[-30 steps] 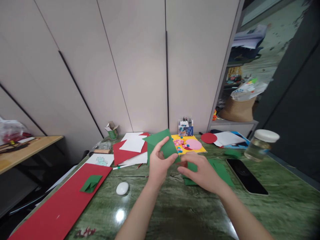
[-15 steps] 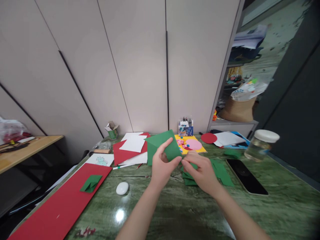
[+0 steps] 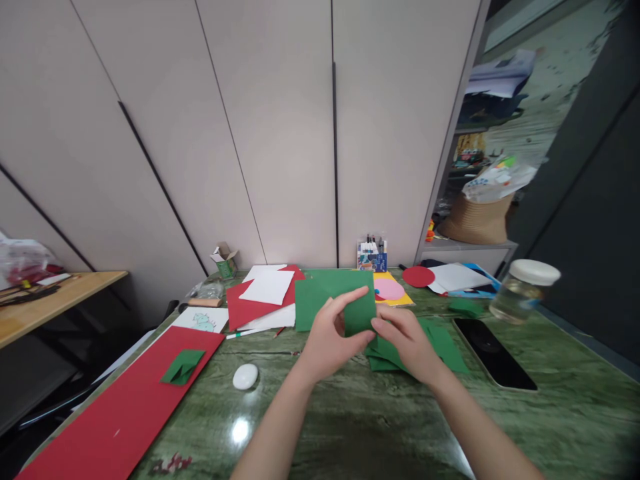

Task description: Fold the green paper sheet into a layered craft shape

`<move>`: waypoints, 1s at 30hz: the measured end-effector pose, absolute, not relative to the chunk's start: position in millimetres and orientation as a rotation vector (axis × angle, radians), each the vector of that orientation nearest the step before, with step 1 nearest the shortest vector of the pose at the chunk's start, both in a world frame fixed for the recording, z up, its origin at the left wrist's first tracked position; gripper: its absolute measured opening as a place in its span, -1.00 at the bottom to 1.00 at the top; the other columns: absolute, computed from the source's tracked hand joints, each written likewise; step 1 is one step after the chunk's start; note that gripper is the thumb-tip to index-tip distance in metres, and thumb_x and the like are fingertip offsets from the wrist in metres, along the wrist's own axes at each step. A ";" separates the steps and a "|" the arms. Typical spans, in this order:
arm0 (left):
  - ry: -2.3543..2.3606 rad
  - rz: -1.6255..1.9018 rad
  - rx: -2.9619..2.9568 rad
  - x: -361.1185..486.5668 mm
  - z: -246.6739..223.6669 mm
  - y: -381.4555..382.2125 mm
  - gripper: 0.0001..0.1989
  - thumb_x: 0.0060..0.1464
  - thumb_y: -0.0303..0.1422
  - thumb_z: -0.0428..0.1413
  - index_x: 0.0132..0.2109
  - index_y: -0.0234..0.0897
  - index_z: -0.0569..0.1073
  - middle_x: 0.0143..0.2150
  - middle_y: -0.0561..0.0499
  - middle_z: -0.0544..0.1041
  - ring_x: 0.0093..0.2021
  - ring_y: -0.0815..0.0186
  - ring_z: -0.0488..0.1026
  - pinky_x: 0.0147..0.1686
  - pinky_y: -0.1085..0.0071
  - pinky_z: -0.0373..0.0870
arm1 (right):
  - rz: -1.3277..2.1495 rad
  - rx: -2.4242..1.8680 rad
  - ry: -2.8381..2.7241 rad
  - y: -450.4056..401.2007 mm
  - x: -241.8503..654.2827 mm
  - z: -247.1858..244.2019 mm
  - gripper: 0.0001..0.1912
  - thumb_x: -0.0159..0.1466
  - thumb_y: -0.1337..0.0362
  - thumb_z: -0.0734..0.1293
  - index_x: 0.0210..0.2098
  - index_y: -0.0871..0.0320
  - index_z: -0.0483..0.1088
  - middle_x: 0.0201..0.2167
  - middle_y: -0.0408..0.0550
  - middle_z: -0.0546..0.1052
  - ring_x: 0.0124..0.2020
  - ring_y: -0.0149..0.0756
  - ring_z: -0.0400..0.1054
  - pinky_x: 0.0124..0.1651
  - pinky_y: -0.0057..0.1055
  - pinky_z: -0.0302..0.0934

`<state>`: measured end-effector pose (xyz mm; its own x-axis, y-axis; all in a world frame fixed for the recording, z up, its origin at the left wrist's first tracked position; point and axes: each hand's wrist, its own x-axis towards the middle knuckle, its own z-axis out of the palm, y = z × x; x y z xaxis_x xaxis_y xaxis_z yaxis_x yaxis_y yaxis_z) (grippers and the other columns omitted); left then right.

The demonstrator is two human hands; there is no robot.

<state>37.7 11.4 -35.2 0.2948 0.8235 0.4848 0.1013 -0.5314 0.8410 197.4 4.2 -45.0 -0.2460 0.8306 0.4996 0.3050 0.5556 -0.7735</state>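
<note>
Paper, 1 green paper in all, is held up over the middle of the table between 2 bare hands; whether all the green behind the fingers belongs to it, I cannot tell. The left hand grasps it with forefinger and thumb spread apart in a C, the forefinger reaching along its face to the right and the thumb lower down. The right hand pinches its right edge, fingers bent and thumb tip close to the left thumb. Both forearms slant inward from the near side of the table.

Just right of the green paper, partly under the right hand, lie several loose green pieces, overlapping too much to count. Farther right are 1 phone and 1 lidded jar. Beyond the green paper, to its right, are 1 box of pens, 1 pink circle on 1 yellow sheet and 1 red circle.

To its left, 1 white sheet lies on 1 red sheet. Nearer the person on that side are 1 white oval object and 1 long red sheet bearing 1 folded green piece.
</note>
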 end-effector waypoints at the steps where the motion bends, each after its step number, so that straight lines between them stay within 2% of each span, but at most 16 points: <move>1: 0.800 1.257 1.863 37.1 -34.6 10.8 -0.40 -0.14 -0.53 0.21 0.09 -0.08 0.37 0.01 -0.02 0.46 -0.01 0.14 0.34 0.08 0.13 0.17 | 0.707 -0.931 -1.797 4.5 197.6 -45.3 -0.64 0.26 0.12 0.15 -0.61 0.14 0.15 -0.60 -0.18 0.23 -0.51 -0.36 0.12 -0.45 -0.43 0.01; 8: 0.737 1.121 1.903 32.8 -29.3 7.7 -0.34 -0.15 -0.55 0.19 0.14 -0.07 0.31 0.10 -0.03 0.38 0.03 0.10 0.31 0.00 0.19 0.27 | 0.799 -0.934 -1.658 7.7 199.1 -47.1 -0.62 0.21 0.16 0.20 -0.68 0.14 0.11 -0.69 -0.22 0.15 -0.60 -0.42 0.04 -0.53 -0.46 -0.03; 13: 0.769 1.149 1.876 28.7 -30.6 11.1 -0.36 -0.14 -0.50 0.22 0.14 -0.09 0.33 -0.02 -0.06 0.41 -0.11 0.19 0.37 -0.13 0.28 0.35 | 0.747 -0.943 -1.655 7.1 200.7 -45.8 -0.60 0.22 0.15 0.20 -0.70 0.14 0.17 -0.71 -0.20 0.22 -0.61 -0.41 0.10 -0.52 -0.44 0.01; 20: 0.702 1.118 1.874 25.3 -32.1 12.3 -0.37 -0.14 -0.51 0.22 0.13 -0.08 0.35 -0.07 -0.06 0.43 -0.10 0.18 0.37 -0.05 0.19 0.33 | 0.756 -0.884 -1.593 6.2 204.7 -48.8 -0.55 0.27 0.12 0.16 -0.70 0.15 0.20 -0.72 -0.18 0.25 -0.62 -0.40 0.13 -0.49 -0.42 0.02; 24: 0.698 1.085 1.894 24.7 -28.4 9.7 -0.35 -0.15 -0.52 0.21 0.14 -0.08 0.34 -0.16 -0.04 0.46 -0.16 0.21 0.39 0.01 0.12 0.29 | 0.770 -0.875 -1.536 8.5 207.7 -53.2 -0.55 0.27 0.12 0.17 -0.70 0.15 0.23 -0.72 -0.18 0.26 -0.63 -0.40 0.12 -0.50 -0.42 0.02; 26: 0.682 1.061 1.900 24.2 -26.9 9.1 -0.35 -0.15 -0.51 0.21 0.14 -0.07 0.34 -0.18 -0.03 0.46 -0.22 0.23 0.40 -0.05 0.14 0.35 | 0.768 -0.883 -1.509 9.6 209.4 -55.3 -0.55 0.27 0.12 0.18 -0.70 0.15 0.24 -0.72 -0.17 0.27 -0.62 -0.39 0.13 -0.50 -0.42 0.02; 30: 0.648 0.987 1.911 23.0 -25.9 8.6 -0.31 -0.16 -0.51 0.20 0.17 -0.04 0.29 -0.11 -0.06 0.40 -0.32 0.28 0.37 -0.32 0.32 0.41 | 0.732 -0.894 -1.451 10.2 212.3 -57.7 -0.54 0.26 0.13 0.20 -0.72 0.15 0.25 -0.73 -0.17 0.26 -0.62 -0.39 0.13 -0.50 -0.41 0.02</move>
<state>23.0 8.6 -25.9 0.5509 0.7416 0.3829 0.0558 -0.4905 0.8697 212.3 10.2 -57.7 0.0175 0.8615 0.5074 0.1040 0.5031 -0.8579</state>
